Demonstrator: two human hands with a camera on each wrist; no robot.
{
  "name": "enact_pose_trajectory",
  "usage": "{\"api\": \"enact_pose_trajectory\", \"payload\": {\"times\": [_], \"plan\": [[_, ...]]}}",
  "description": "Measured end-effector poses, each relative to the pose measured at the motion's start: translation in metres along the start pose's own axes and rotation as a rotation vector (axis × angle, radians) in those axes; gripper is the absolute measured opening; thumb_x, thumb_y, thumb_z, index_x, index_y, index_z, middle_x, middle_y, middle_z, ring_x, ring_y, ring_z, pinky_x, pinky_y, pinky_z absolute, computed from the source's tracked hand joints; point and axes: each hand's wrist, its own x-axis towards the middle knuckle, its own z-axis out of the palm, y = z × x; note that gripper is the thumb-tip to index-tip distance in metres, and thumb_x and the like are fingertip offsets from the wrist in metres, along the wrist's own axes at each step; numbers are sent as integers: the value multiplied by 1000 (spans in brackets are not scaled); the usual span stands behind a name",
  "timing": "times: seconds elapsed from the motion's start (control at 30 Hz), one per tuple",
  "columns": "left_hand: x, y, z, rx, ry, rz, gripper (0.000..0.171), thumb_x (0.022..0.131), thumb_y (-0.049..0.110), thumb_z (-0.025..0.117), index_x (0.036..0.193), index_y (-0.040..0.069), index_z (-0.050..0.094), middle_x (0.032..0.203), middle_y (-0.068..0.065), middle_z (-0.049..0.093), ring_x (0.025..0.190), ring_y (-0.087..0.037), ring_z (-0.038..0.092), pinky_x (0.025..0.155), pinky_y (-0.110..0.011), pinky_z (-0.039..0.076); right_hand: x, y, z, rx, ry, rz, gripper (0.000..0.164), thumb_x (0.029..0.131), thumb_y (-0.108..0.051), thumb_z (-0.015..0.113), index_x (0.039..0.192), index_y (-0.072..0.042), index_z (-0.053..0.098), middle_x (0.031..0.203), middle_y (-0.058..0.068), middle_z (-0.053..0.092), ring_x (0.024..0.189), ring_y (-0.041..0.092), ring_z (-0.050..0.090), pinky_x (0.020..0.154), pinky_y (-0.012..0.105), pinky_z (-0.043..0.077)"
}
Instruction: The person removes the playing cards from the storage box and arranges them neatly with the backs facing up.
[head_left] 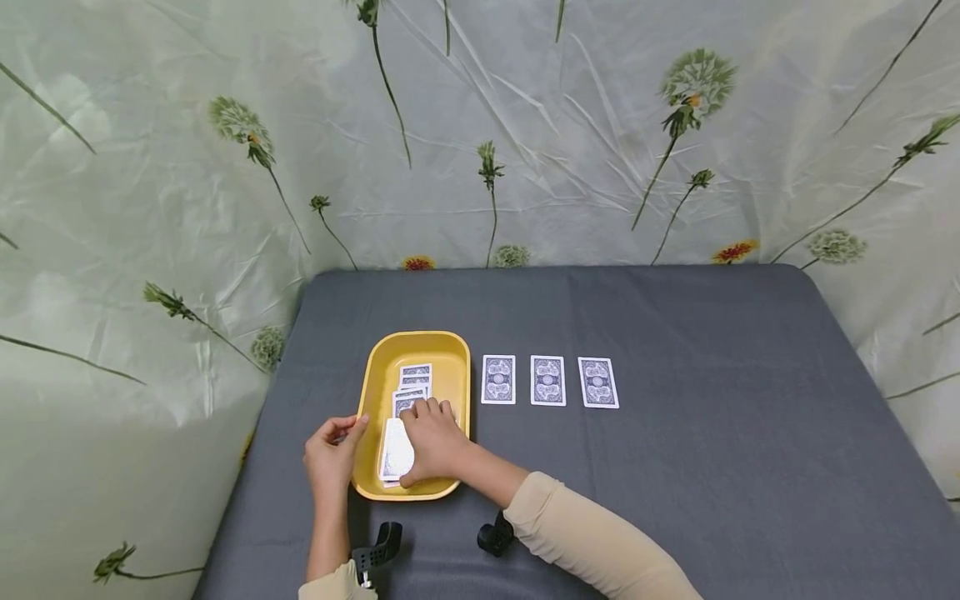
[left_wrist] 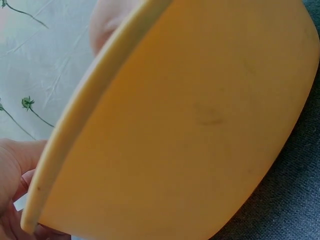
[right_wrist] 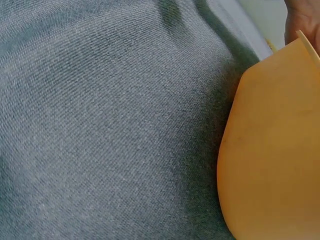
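Note:
A yellow tray (head_left: 415, 337) with rounded corners holds several playing cards (head_left: 397, 451), some overlapping, with patterned backs showing towards its far end. My left hand (head_left: 334, 454) grips the tray's left rim, thumb over the edge. In the left wrist view, fingers (left_wrist: 15, 175) show behind the rim. My right hand (head_left: 435, 442) reaches into the tray and grips the near cards, its thumb at their near edge and its fingers curled at the far side. The palm hides their right part. The right wrist view shows only the tray's outer wall (right_wrist: 275, 150), not the cards.
Right of the tray, three face-down playing cards (head_left: 498, 380) lie in a row on the grey cloth-covered table (head_left: 712, 433). A flower-printed sheet (head_left: 570, 125) hangs behind the table. Black wrist mounts (head_left: 378, 546) sit close over the near part of the table.

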Motion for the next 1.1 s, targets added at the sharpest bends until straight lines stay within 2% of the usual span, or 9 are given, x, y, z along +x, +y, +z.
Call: {"api": "enact_pose_trajectory", "payload": {"times": [0.1,0.17,0.3,0.5,0.67,0.83,0.97,1.1], "plan": [[0,0,-1,22,-8,-4,31,77,30,75,85,1,70,78,-9,63,68,-14,49,48,-21,40,0,0,-3,26,15,1,92,51,-66,77,121,-12,52,104,3,48,94,17,42,77,30,31],[0,2,0,32,-16,4,31,77,31,75,85,2,70,79,-9,63,66,-10,49,48,-20,40,0,4,-9,34,34,-3,92,51,-65,77,121,-11,51,104,3,48,95,17,42,78,30,31],[1,3,3,41,-26,29,30,77,30,75,84,2,70,80,-12,64,63,-9,48,49,-19,39,-2,14,-30,66,106,2,94,52,-64,77,123,-9,50,109,5,48,99,18,42,81,31,31],[1,1,2,41,-6,13,28,76,29,76,83,3,70,80,-10,64,63,-12,48,48,-21,40,-10,34,-61,150,211,26,95,51,-59,79,124,-7,48,112,7,45,102,19,41,86,33,32],[-2,2,-1,60,-20,3,28,77,30,74,85,3,70,83,-12,64,64,-13,48,50,-19,39,-22,52,-73,214,216,9,93,52,-55,80,124,-7,46,112,8,44,102,20,40,87,33,33],[0,2,0,61,-34,-11,33,78,34,73,89,2,69,86,-13,63,69,-14,48,52,-19,40,-37,80,-83,237,233,-27,93,54,-54,79,125,-4,46,111,7,44,102,19,40,88,32,38],[-2,3,0,51,-32,-20,35,78,35,73,89,2,69,85,-12,63,69,-15,48,51,-19,39,-53,111,-85,238,280,-69,88,53,-51,78,122,-4,49,108,6,45,100,19,41,87,33,40],[-2,1,1,21,-7,-34,35,76,37,74,85,3,69,80,-8,62,67,-14,47,47,-24,40,-72,145,-85,226,291,-85,85,54,-49,77,120,-4,49,108,6,45,98,19,41,86,35,40]]}}
